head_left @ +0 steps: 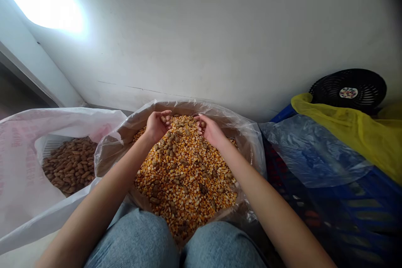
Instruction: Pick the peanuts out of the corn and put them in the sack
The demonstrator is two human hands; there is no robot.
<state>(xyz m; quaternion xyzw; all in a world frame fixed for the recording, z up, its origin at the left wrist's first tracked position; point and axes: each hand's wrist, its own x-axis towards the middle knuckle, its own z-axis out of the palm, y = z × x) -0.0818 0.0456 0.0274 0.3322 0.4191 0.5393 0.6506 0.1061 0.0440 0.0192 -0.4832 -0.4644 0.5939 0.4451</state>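
Observation:
In front of my knees, a clear plastic bag [256,150] stands open, filled with yellow-orange corn kernels [188,176]. Unshelled peanuts [172,144] lie scattered over the corn, thickest near the middle and back. At the back left of the corn my left hand [155,126] is curled, with what looks like peanuts between its thumb and fingers. Across from it, my right hand [211,130] is closed around a peanut [203,124], just above the corn. Both palms face inward, a short gap apart.
To the left, a white sack [19,155] holds a heap of peanuts [72,165]. At the right stand blue crates [361,209] with clear plastic [317,150], yellow netting [348,134] and a black fan [348,90] on top. A wall [201,42] rises behind; a lamp [37,6] shines upper left.

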